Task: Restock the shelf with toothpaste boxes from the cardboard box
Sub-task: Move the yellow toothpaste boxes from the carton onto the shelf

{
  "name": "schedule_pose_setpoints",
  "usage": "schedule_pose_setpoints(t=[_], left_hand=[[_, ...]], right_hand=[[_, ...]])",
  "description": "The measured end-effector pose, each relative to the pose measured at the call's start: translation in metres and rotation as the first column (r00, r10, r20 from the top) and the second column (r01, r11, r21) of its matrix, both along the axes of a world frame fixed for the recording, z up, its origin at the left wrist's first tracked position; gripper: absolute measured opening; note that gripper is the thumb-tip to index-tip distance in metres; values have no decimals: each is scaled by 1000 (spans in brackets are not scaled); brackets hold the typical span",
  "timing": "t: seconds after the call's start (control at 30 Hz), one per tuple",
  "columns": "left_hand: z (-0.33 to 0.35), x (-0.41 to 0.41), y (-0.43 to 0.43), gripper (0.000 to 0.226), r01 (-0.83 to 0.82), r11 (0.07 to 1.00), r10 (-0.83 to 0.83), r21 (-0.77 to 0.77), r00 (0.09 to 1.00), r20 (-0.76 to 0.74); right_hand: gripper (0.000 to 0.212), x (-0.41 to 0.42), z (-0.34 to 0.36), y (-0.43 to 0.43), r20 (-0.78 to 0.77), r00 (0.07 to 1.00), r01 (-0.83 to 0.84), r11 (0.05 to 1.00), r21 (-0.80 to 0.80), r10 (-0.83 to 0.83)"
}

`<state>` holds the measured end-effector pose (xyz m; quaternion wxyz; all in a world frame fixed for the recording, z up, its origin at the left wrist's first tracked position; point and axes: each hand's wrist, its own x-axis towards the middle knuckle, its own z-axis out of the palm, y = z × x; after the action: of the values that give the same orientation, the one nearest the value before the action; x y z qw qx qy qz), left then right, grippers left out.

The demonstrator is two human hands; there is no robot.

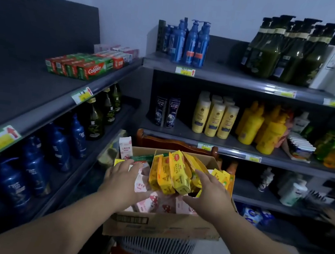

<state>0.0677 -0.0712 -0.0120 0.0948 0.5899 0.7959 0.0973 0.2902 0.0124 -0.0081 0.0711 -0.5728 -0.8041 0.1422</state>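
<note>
Head view: both the left hand and right hand reach open into the still-full cardboard box; toothpaste boxes fill only part of the upper-left shelf.

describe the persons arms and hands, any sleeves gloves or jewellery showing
Both forearms are bare right to the bottom edge of the head view, with no sleeve or cuff in sight. The left hand and right hand wear no gloves. No ring, watch or bracelet shows on the fingers or wrists, though the picture is dim and a little soft, so something thin could be missed.
</note>
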Motion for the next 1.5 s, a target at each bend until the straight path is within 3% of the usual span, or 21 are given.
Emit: schedule_pose_setpoints(t=[0.27,0.47,0.67,0.77,0.87,1.1,1.2,1.3,1.5], left_hand=[[-31,10,41,77,-45,999,42,31,996,85],[-50,-9,47,66,-343,938,335,60,936,109],[-66,-17,47,68,-461,882,469,-94,848,247],[-71,-18,49,56,-455,889,454,-51,861,230],[-73,-18,48,52,-467,884,461,-34,856,234],[-42,-13,42,71,-451,887,416,96,872,258],[-26,-15,41,69,-414,885,358,213,897,259],[-17,-14,42,69,-317,902,251,292,937,244],[-43,-8,42,81,-121,959,45,256,958,284]], right_hand=[[88,-3,-12,40,-14,1000,8,1000,6,-8],[74,-2,-25,67,11,999,-40,999,3,40],[48,-8,-49,92,1,997,-75,997,-8,75],[44,-9,-55,98,-25,997,-68,995,69,70],[44,-8,-48,100,-148,989,16,990,143,5],[40,-26,-14,88,-334,931,-59,964,259,147],[37,-42,-2,70,-447,873,-101,969,227,195],[36,-52,2,57,-466,862,-120,974,190,197],[21,-49,-10,53,-554,832,-35,999,17,38]])
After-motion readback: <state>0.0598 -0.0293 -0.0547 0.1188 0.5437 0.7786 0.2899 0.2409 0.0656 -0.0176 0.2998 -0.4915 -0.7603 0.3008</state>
